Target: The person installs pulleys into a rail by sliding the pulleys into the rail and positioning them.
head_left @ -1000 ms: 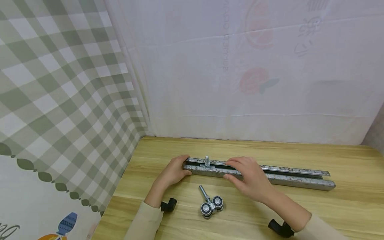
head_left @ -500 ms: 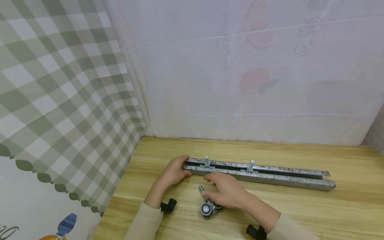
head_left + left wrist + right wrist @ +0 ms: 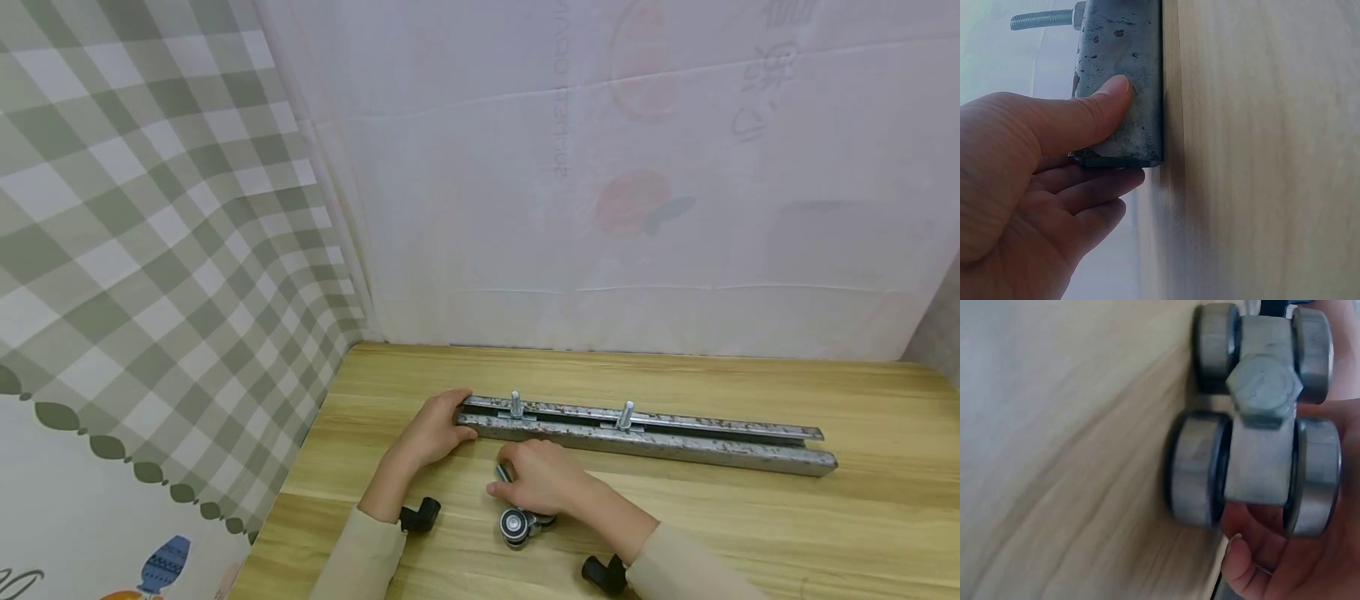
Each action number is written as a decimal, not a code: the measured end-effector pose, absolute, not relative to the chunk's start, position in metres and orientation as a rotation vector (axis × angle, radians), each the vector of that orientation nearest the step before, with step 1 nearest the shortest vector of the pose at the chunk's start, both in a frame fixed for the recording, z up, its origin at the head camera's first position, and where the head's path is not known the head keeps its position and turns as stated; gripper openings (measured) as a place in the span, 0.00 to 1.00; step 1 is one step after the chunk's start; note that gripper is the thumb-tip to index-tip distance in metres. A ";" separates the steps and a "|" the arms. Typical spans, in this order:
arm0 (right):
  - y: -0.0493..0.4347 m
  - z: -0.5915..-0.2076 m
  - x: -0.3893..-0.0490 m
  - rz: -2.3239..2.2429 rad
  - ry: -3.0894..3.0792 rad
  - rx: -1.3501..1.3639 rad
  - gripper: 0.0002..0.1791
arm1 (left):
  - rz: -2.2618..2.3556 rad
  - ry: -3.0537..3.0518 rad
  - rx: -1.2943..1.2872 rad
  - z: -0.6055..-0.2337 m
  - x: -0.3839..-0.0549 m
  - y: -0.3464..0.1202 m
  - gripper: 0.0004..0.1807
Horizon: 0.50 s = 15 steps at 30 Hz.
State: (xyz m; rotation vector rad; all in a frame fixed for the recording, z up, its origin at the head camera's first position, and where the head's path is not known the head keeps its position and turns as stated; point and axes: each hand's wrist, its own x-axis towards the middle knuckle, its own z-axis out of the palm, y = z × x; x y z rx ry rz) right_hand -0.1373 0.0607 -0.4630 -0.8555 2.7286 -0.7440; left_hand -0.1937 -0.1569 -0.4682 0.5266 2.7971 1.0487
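A long, scuffed steel track (image 3: 675, 447) with a slot along its top lies on the table. Two threaded bolts stand up from the slot, a left bolt (image 3: 516, 404) and a right bolt (image 3: 626, 414). My left hand (image 3: 431, 431) grips the track's left end, thumb (image 3: 1094, 115) flat on its side and fingers behind. Below the track lies a four-wheeled trolley roller (image 3: 514, 525) with a threaded stem. My right hand (image 3: 542, 477) covers part of it, thumb and fingers curled around the stem. The right wrist view shows the roller's wheels and hex bolt head (image 3: 1264, 387) close up.
The wood-grain table (image 3: 750, 533) runs back to a white cloth (image 3: 480, 208) hung behind. A green checked cloth (image 3: 172, 208) hangs along the left side. Black wrist-camera mounts, a left mount (image 3: 422, 515) and a right mount (image 3: 603, 575), sit under the wrists.
My right hand has left the track, uncovering the right bolt, and moved left and toward me onto the roller, its fingers curling in. My left hand has stayed on the track's end.
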 end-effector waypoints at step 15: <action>0.064 -0.459 -0.131 -1.070 2.635 -0.815 0.08 | 1.061 2.793 0.530 -0.468 -0.194 -0.157 0.34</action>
